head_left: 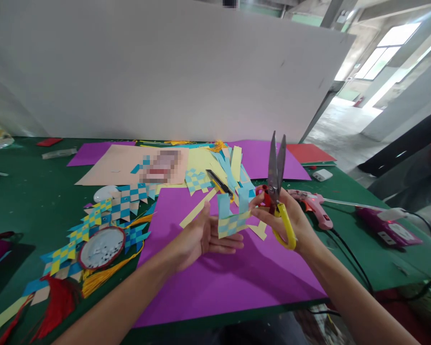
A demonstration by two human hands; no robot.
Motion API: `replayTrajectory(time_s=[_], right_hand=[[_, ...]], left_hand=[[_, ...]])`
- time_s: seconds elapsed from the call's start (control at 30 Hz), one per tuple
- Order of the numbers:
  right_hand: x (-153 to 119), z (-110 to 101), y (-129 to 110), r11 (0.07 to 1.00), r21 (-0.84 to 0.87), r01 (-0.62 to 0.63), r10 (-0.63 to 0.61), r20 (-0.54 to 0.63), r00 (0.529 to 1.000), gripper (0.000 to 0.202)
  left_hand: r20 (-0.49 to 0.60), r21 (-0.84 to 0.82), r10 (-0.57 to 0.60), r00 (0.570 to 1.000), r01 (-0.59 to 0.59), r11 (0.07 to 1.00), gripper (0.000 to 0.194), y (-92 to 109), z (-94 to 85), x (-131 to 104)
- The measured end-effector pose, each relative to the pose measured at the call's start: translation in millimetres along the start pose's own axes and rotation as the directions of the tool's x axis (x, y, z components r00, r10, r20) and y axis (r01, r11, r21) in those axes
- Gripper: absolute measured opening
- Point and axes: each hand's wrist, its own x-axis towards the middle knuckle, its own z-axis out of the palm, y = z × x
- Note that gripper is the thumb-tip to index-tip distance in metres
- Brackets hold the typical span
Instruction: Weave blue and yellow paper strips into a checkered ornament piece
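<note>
My right hand (290,218) holds a pair of scissors (277,179) with one yellow and one red handle, blades apart and pointing up. Its fingertips also pinch the right end of a small woven paper strip (233,224), checked in yellow and light blue, with two blue tabs standing up. My left hand (215,237) is palm up with fingers stretched out behind the woven strip and thumb raised; part of the fingers is hidden by the paper. Beneath both hands lies a purple sheet (201,282). A utility knife (220,184) lies just beyond, among paper strips (233,165).
To the left are woven paper fish (118,203), a round dish of small beads (102,247), and red (59,297) and yellow tassels (107,275). A pink glue gun (314,206) with its cord lies right, near a purple box (386,227). A white board (165,72) stands behind.
</note>
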Motion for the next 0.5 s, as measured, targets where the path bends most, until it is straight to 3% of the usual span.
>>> replayTrajectory(time_s=[0.1, 0.2, 0.3, 0.4, 0.5], right_hand=[[1.7, -2.4, -0.2, 0.999, -0.015, 0.039, -0.038, 0.034, 0.999, 0.041], [3.2, -2.1, -1.9, 0.996, -0.057, 0.063, -0.063, 0.01, 0.998, 0.037], [3.7, -2.9, -2.1, 0.994, -0.064, 0.085, -0.089, -0.064, 0.994, 0.036], [1.9, -6.0, 1.3, 0.994, -0.093, 0.058, -0.075, -0.189, 0.979, 0.029], [-2.4, -6.8, 4.3, 0.991, -0.133, -0.019, -0.004, -0.175, 0.985, 0.029]], left_hand=[[0.006, -0.056, -0.103, 0.995, 0.103, 0.993, 0.051, 2.8, 0.0, -3.8], [-0.148, -0.133, -0.077, 0.986, 0.057, 0.99, 0.035, 1.6, -2.2, -3.5], [-0.285, -0.096, 0.052, 0.957, -0.082, 0.992, 0.033, -0.9, -3.8, 0.4], [-0.338, 0.06, 0.241, 0.91, -0.235, 0.97, 0.033, -1.9, -2.8, 3.8], [-0.379, 0.155, 0.324, 0.867, -0.286, 0.946, 0.039, -2.1, -0.8, 4.6]])
